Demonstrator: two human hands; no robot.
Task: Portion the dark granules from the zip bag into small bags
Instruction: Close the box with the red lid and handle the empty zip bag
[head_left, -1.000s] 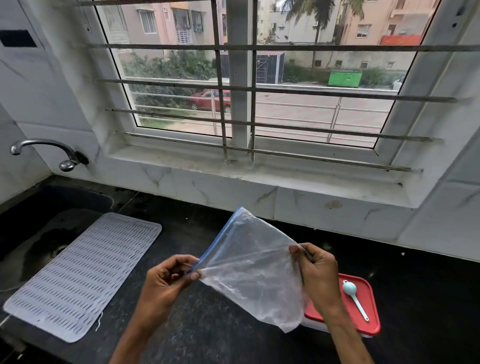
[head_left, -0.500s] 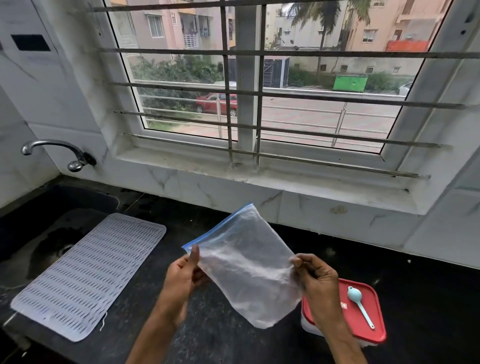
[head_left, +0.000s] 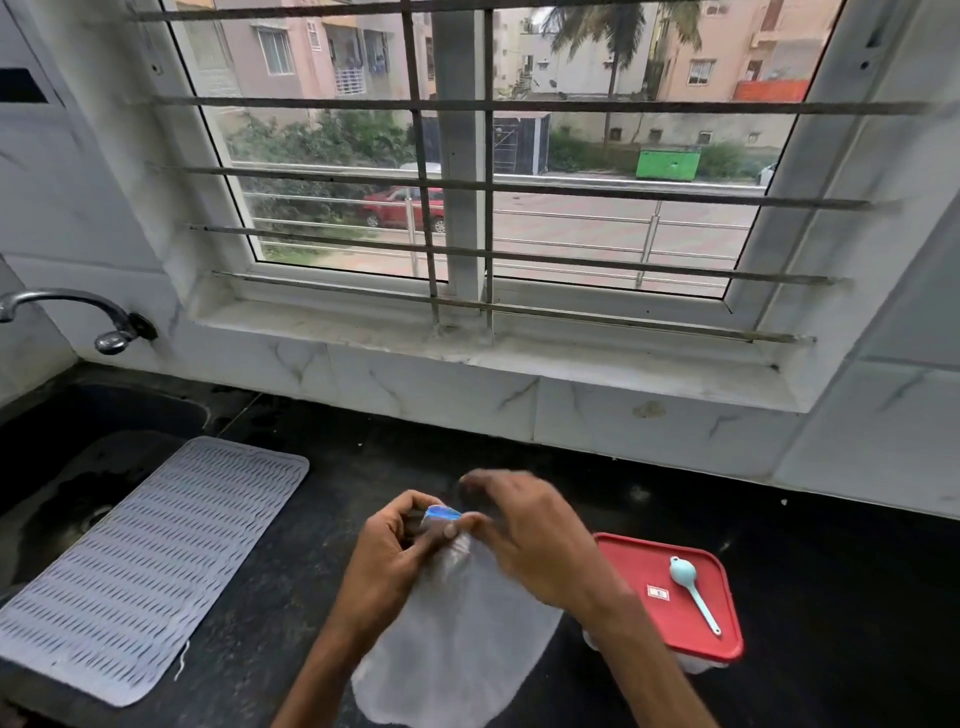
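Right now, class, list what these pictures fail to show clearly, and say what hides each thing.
Head view:
1. Right hand: motion blur hides its grip.
2. Zip bag mouth: covered by both hands; left hand pinches there.
3. Red-lidded box: lid hides contents; label too small.

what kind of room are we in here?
Most likely a home kitchen: a dark sink with a wall tap at the left, a ribbed drying mat on the black stone counter, and a red-lidded food container.
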